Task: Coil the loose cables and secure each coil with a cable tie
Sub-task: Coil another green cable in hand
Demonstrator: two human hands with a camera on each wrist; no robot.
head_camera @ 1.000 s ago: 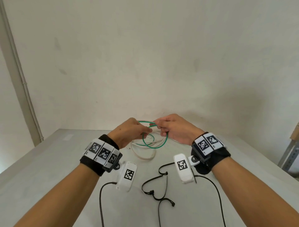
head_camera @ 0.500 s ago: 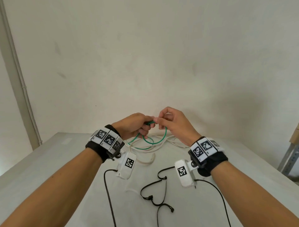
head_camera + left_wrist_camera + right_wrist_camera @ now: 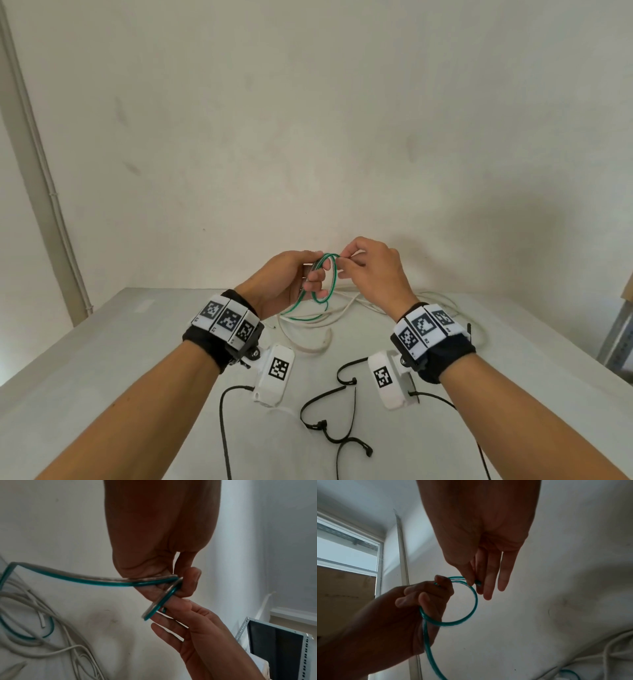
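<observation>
Together left hand (image 3: 286,281) and right hand (image 3: 373,270) pinch green cable (image 3: 329,281) loop

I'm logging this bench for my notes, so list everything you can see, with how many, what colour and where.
green cable: one, green, looped between both hands above the table, its tail trailing down to the table.
white cables: several, off-white, loose on the table beyond the hands.
cable ties: a few, black, on the table between the forearms.
table: one, pale grey, against the wall.
metal rack: one, grey, right of the table.
left hand: grips the green loop.
right hand: pinches the loop's top.
</observation>
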